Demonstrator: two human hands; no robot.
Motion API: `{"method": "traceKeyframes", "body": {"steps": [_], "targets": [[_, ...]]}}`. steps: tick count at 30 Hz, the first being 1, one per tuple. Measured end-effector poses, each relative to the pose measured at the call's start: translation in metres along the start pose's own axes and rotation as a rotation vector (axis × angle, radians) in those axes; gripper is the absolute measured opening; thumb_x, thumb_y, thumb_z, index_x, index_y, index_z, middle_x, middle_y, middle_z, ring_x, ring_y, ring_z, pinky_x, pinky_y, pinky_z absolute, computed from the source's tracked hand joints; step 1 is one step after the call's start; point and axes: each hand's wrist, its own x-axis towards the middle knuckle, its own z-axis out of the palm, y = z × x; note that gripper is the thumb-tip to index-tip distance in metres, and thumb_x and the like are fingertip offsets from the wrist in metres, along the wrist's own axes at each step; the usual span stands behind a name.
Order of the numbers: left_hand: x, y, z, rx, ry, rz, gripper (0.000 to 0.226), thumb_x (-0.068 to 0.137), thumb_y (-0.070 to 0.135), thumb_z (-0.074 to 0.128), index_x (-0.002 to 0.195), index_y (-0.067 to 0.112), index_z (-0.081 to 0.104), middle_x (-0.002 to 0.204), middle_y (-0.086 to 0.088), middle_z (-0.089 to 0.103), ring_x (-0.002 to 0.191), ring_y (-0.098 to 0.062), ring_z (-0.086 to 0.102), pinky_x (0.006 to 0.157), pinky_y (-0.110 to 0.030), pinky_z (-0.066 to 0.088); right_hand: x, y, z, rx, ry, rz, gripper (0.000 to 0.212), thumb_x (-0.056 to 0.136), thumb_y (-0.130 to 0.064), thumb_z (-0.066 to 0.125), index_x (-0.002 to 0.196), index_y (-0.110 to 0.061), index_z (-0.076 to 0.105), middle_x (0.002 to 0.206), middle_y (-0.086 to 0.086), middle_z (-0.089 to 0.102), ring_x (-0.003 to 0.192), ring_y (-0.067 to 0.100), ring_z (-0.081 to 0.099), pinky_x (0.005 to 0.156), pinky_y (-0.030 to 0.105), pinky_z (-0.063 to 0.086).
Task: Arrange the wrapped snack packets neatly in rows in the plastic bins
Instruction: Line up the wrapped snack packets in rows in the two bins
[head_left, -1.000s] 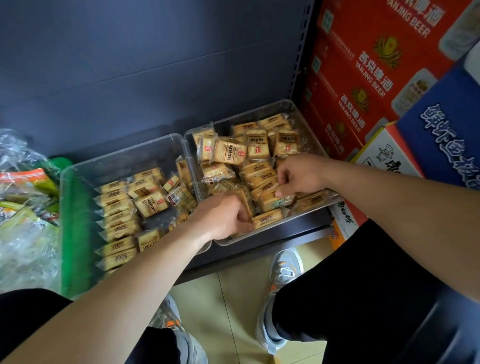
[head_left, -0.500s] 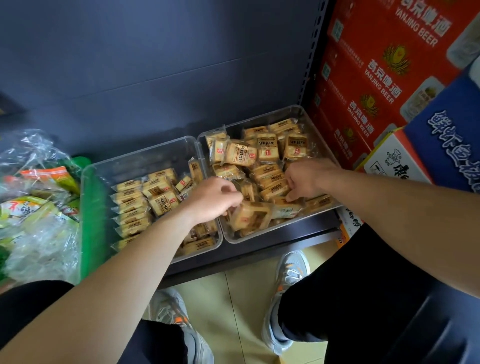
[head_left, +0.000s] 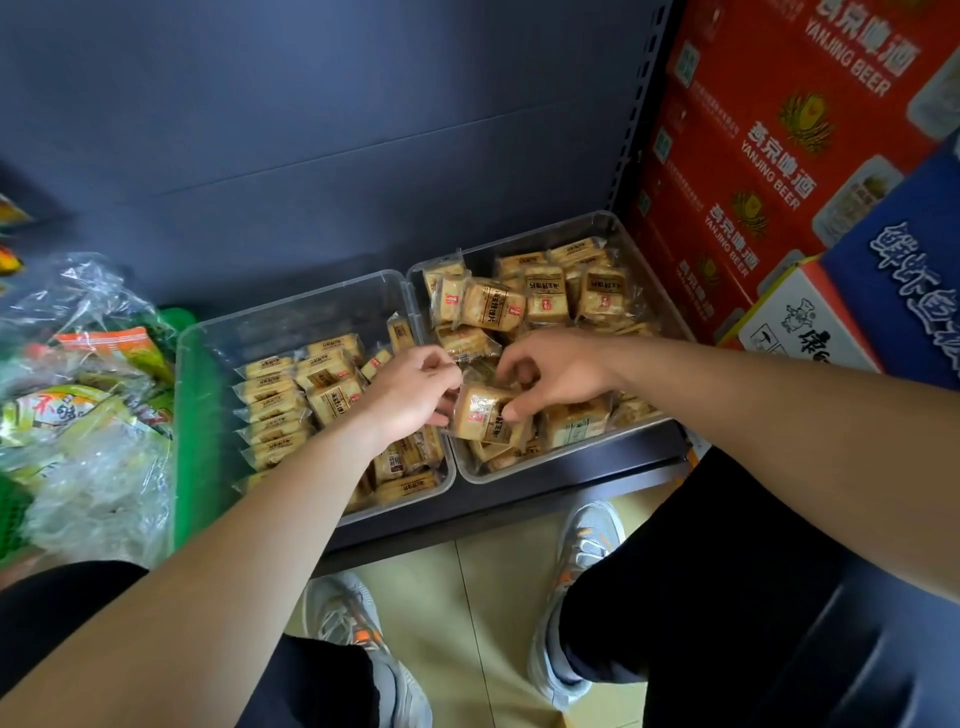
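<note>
Both hands had converged since earlier: left hand (head_left: 415, 397) and right hand (head_left: 553, 371) pinched one snack packet (head_left: 485, 410) over right bin (head_left: 670, 332), probably to square it for a row.

Bare forearms, black trousers (head_left: 727, 597), grey trainers (head_left: 584, 551) (orange accents on both).

Two plastic bins sit side by side on a shelf (head_left: 519, 499) at mid-frame, the left bin (head_left: 291, 317) holding packets in rows (head_left: 270, 405), the right bin (head_left: 613, 228) a loose heap (head_left: 545, 301). Bagged goods (head_left: 78, 389) lie at the left edge, stacked cartons (head_left: 769, 135) at the upper right. Both hands meet on one packet (head_left: 480, 413) over the right bin's near left corner.
</note>
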Motion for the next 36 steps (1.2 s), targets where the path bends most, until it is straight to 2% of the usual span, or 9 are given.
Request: {"method": "traceKeyframes", "body": {"steps": [4,7,12,15,19,23,27,33,36], "targets": [[-0.001,0.007,0.001,-0.13,-0.055,0.018,0.007,0.101,0.018,0.059,0.103,0.013,0.064,0.104,-0.005,0.073,0.085,-0.012,0.075,0.081,-0.035,0.063,0.007,-0.001,-0.001,0.059,-0.004,-0.018,0.029,0.081,-0.041,0.082,0.101,-0.034,0.062,0.106,-0.013,0.063,0.101,0.012,0.06,0.089,0.034,0.051],[0.006,0.009,0.002,0.155,0.045,0.171,0.011,0.101,0.031,0.058,0.108,0.024,0.065,0.105,0.008,0.071,0.09,-0.006,0.071,0.086,-0.031,0.058,-0.002,0.01,-0.013,0.118,0.016,0.04,0.024,0.085,-0.035,0.08,0.102,-0.031,0.064,0.104,-0.01,0.064,0.1,0.013,0.062,0.085,0.032,0.05],[0.038,0.033,0.0,0.455,0.372,0.434,0.026,0.095,0.029,0.067,0.121,0.029,0.063,0.128,0.012,0.061,0.116,-0.011,0.058,0.098,-0.026,0.042,-0.017,0.043,-0.043,0.231,0.418,0.202,0.035,0.091,-0.034,0.074,0.122,-0.021,0.066,0.11,-0.004,0.067,0.091,0.011,0.062,0.073,0.028,0.044],[0.064,0.044,0.002,0.732,0.263,0.437,0.057,0.093,0.031,0.069,0.146,0.03,0.048,0.151,0.003,0.049,0.139,-0.025,0.037,0.114,-0.043,0.036,-0.015,0.053,-0.048,0.26,0.487,0.259,0.039,0.091,-0.04,0.073,0.123,-0.02,0.067,0.109,-0.002,0.068,0.097,0.016,0.063,0.078,0.028,0.044],[0.078,0.045,0.011,1.014,0.271,0.465,0.072,0.088,0.038,0.074,0.152,0.027,0.041,0.148,0.001,0.05,0.131,-0.027,0.041,0.108,-0.043,0.041,-0.009,0.052,-0.049,0.264,0.449,0.258,0.042,0.093,-0.039,0.071,0.129,-0.018,0.065,0.118,0.0,0.068,0.103,0.017,0.063,0.085,0.028,0.046],[0.079,0.056,0.012,0.983,0.268,0.402,0.064,0.088,0.039,0.074,0.146,0.026,0.05,0.134,-0.003,0.05,0.126,-0.026,0.041,0.105,-0.041,0.041,-0.01,0.048,-0.054,0.326,0.445,0.251,0.05,0.099,-0.034,0.065,0.143,-0.014,0.054,0.133,0.004,0.063,0.119,0.02,0.059,0.096,0.029,0.045],[0.066,0.065,-0.002,0.92,0.225,0.44,0.047,0.087,0.044,0.074,0.13,0.032,0.062,0.122,0.003,0.052,0.114,-0.02,0.041,0.094,-0.037,0.041,-0.014,0.038,-0.059,0.422,0.47,0.21,0.037,0.102,-0.032,0.06,0.136,-0.018,0.06,0.117,-0.003,0.068,0.109,0.017,0.065,0.098,0.035,0.051],[0.013,0.05,-0.093,0.53,0.241,0.298,0.023,0.082,0.036,0.081,0.094,0.038,0.061,0.095,0.016,0.07,0.09,-0.014,0.065,0.084,-0.035,0.051,-0.01,0.01,-0.061,0.615,0.555,0.172,0.025,0.094,-0.03,0.072,0.114,-0.016,0.066,0.104,0.002,0.073,0.086,0.015,0.068,0.065,0.024,0.049],[-0.008,0.01,-0.14,0.463,0.283,0.173,0.023,0.078,0.028,0.085,0.083,0.034,0.063,0.084,0.017,0.071,0.086,-0.016,0.069,0.086,-0.035,0.052,0.0,-0.014,-0.055,0.614,0.512,0.11,0.035,0.092,-0.019,0.074,0.122,-0.02,0.056,0.107,0.003,0.072,0.076,0.007,0.064,0.057,0.019,0.045]]}}
